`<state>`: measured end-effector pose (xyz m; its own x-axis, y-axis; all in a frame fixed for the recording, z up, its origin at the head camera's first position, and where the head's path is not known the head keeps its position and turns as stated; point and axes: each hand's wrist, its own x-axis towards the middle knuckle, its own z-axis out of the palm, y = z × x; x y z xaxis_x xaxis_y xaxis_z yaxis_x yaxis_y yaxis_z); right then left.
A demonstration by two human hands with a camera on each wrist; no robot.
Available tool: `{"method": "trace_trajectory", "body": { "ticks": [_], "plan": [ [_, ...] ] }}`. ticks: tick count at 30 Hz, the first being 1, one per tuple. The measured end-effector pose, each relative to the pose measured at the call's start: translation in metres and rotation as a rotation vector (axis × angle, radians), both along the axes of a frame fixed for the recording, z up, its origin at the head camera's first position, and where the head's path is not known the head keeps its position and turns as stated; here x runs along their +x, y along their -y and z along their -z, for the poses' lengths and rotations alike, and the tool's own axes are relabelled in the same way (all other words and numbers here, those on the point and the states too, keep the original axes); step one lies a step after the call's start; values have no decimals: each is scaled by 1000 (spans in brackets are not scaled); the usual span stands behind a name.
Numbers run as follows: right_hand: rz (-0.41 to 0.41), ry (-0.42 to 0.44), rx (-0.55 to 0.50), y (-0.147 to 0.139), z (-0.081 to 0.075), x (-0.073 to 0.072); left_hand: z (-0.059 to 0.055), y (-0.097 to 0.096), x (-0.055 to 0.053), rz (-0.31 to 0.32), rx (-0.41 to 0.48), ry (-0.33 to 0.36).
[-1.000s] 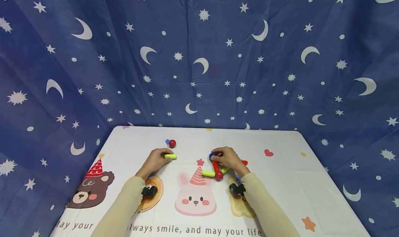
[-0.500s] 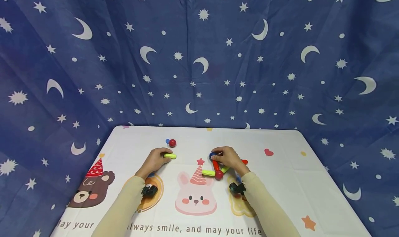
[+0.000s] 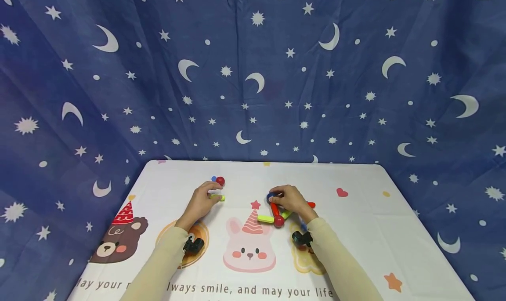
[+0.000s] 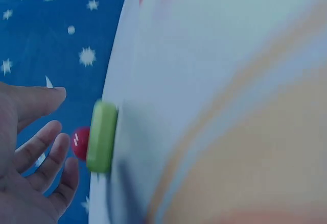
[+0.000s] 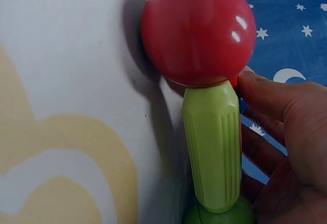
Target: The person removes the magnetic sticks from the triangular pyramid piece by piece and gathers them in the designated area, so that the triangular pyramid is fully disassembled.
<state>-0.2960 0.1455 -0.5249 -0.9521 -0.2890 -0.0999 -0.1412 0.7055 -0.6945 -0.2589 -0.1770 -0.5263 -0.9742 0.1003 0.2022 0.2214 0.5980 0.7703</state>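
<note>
1 faceted lime rod (image 4: pixel 102 138) lies on the desk (image 3: pixel 367 226) beside the spread left grip (image 3: pixel 200 203) — the right grip (image 3: pixel 291 200) pinches a round blue ball (image 3: pixel 270 198) near a glossy red ball (image 5: pixel 198 32) touching a ribbed rod (image 5: pixel 213 147).

White table (image 3: pixel 363 230): backed along its far edge by a blue fabric curtain (image 3: pixel 253 125).
Glossy red ball (image 3: pixel 220 181): set left of the middle, nearest the far edge.
Loose yellow-green ribbed stick (image 4: pixel 102 137): laid before that ball, just right of the left hand (image 3: pixel 200 201).
Second red ball (image 3: pixel 279 221): set right of the middle, farther from the far edge.
Joined on its left: second yellow-green stick (image 3: pixel 265 219).
Behind it: red stick (image 3: pixel 274 210), then blue ball (image 3: pixel 270 197), held in the right hand (image 3: pixel 290 201).
Right-behind: third yellow-green stick (image 5: pixel 213 152), ended by a green ball (image 5: pixel 217 217).
Right of the right hand: another red stick (image 3: pixel 311 204), partly hidden.
</note>
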Motion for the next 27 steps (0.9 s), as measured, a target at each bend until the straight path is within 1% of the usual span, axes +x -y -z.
{"method": "trace_trajectory", "body": {
  "ticks": [4,10,16,22,25,27],
  "plan": [
    [-5,-8,-3,-1,0,0,-5,-18,7,53,-1,-6],
    [2,4,0,0,0,0,-7,-45,16,150,21,27],
    [39,-11,2,-2,-1,-1,-2,-70,18,255,51,66],
    [57,-32,16,-1,2,-2,6,-88,18,365,38,142],
    [73,-48,13,0,2,-1,9,-95,19,401,33,173],
    [77,-61,12,0,3,-1,11,-98,19,407,16,179]
  ]
}}
